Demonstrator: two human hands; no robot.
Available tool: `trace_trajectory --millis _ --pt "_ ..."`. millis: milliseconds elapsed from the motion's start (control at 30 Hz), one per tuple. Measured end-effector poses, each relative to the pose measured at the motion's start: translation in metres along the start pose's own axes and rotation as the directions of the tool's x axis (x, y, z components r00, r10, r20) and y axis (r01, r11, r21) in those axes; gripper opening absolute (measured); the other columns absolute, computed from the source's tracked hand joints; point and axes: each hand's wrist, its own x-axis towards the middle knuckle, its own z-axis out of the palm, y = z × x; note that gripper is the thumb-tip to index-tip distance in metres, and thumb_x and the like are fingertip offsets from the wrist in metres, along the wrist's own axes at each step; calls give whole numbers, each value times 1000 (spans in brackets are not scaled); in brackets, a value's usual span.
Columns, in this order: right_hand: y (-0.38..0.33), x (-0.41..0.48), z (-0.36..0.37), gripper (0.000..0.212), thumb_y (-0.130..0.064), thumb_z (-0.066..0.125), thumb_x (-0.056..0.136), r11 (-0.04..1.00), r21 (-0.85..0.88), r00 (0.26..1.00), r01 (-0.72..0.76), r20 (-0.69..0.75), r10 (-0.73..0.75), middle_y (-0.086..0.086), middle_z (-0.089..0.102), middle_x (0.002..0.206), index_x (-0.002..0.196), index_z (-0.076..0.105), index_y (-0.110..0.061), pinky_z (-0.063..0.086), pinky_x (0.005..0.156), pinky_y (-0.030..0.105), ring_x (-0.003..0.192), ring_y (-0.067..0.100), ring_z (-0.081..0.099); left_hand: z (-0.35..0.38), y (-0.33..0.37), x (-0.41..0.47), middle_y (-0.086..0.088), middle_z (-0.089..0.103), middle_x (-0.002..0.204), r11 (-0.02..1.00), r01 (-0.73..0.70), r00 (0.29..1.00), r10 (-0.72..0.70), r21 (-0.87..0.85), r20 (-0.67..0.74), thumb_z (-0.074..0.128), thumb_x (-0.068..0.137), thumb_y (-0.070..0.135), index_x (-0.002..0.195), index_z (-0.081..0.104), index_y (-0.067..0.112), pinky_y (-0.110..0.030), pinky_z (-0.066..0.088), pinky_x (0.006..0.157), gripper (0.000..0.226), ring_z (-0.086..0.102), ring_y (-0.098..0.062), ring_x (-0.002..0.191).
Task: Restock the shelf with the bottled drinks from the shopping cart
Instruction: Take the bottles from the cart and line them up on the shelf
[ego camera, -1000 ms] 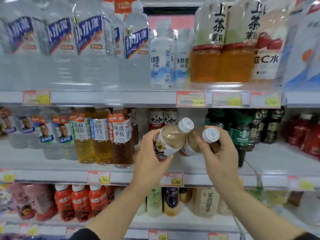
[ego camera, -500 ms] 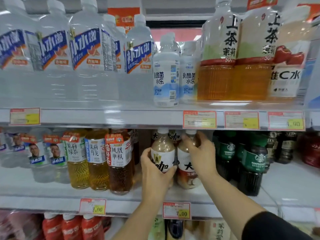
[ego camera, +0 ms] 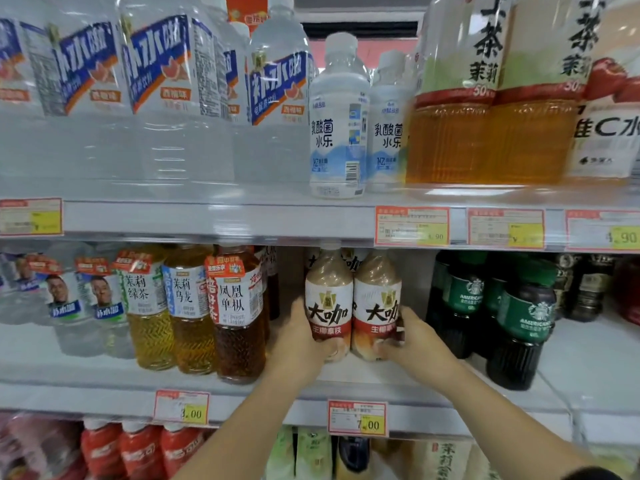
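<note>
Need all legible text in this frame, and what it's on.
"大咖": both milk coffee bottles, in left hand and right hand
"乳酸菌 水乐": white bottles, top shelf
"茉莉绿茶": yellow tea bottle
"茉莉乌龙": amber tea bottle
"凤凰单枞": dark tea bottle
"7.00": price tag
Other tags' small print: blurred.

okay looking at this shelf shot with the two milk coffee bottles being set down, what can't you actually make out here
Head view only:
- Caps of the two milk coffee bottles: hidden behind the upper shelf edge.
- Whether the bottles' bases touch the shelf: covered by the left hand and right hand.
- Left price tag: print too blurred to read.
- Shopping cart: outside the frame.
- Tall tea bottles top right: tops cut off by the frame edge.
</note>
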Motion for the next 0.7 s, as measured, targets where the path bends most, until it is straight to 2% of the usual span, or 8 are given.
trace_trajectory --millis 67,200,333,500,600,700 --pt "-3 10 6 53 -13 69 80 1000 6 999 -6 -42 6 8 61 116 125 42 -8 49 91 38 105 22 58 6 0 9 4 57 112 999 34 995 -33 11 -96 81 68 19 123 41 21 -31 45 89 67 55 -14 101" --pt "-4 36 18 54 -9 68 80 1000 21 993 -21 -118 23 13 60 121 128 42 -5 46 88 32 111 27 57 13 -3 37 -6 58 124 992 123 975 -120 9 -188 81 68 20 124 42 14 -44 44 98 68 54 -27 116" --pt "-4 59 31 55 -12 72 77 998 51 982 -21 -189 30 11 63 118 125 44 -6 39 76 25 107 27 59 18 -7 62 -9 57 126 988 152 963 -148 1 -225 79 71 18 125 43 13 -42 43 97 66 53 -30 117" --pt "-3 77 39 59 -15 73 76 1000 14 975 -9 -222 12 10 63 116 125 43 -5 38 74 22 106 26 60 20 -15 83 -7 55 127 985 171 962 -162 22 -218 76 75 20 127 42 16 -48 41 100 62 51 -30 119" --pt "-3 82 42 60 -16 74 75 1000 25 972 -19 -233 24 11 63 116 125 43 -4 37 71 20 102 23 60 23 -17 91 -9 55 127 987 159 967 -159 -16 -200 74 76 16 129 42 15 -47 40 101 62 51 -29 119" --pt "-3 87 45 60 -20 76 73 999 32 970 -21 -243 28 8 63 112 122 44 -6 33 56 12 86 13 54 25 -18 96 -8 54 128 988 155 967 -156 -21 -201 74 76 15 130 41 16 -43 41 102 63 50 -28 121"
